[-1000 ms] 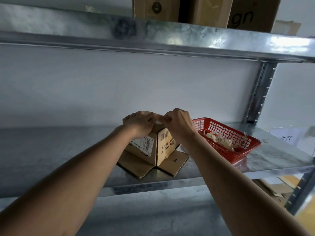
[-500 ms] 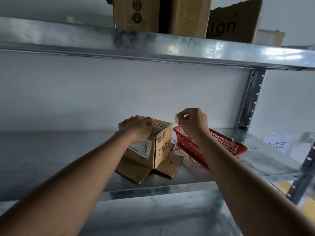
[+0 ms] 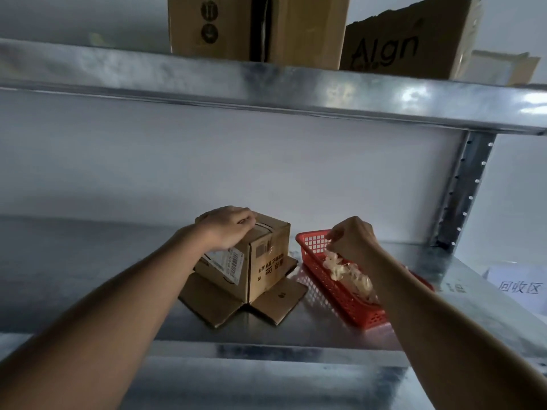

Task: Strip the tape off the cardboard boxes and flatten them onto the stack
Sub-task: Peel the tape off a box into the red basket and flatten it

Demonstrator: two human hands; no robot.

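Note:
A small brown cardboard box [image 3: 268, 261] stands on the metal shelf [image 3: 103, 285], its bottom flaps splayed flat around it. It has a white barcode label on its left face, and tape runs over its top. My left hand [image 3: 228, 229] lies on the box's top with fingers curled over it, holding it down. My right hand [image 3: 352, 241] hovers over the near-left end of a red plastic basket [image 3: 358, 312]. Its fingertips pinch a pale tape strip that hangs down toward the wad of stripped tape [image 3: 349, 275] inside.
An upper metal shelf [image 3: 266, 87] runs overhead and carries several larger cardboard boxes [image 3: 299, 25]. A perforated steel post [image 3: 461, 190] stands at the back right. A white paper sign [image 3: 521, 287] lies at the right edge. A white wall backs the shelf.
My right hand pulled a tape piece off the box top and carried it right and down over the red basket. My left hand stayed on the box.

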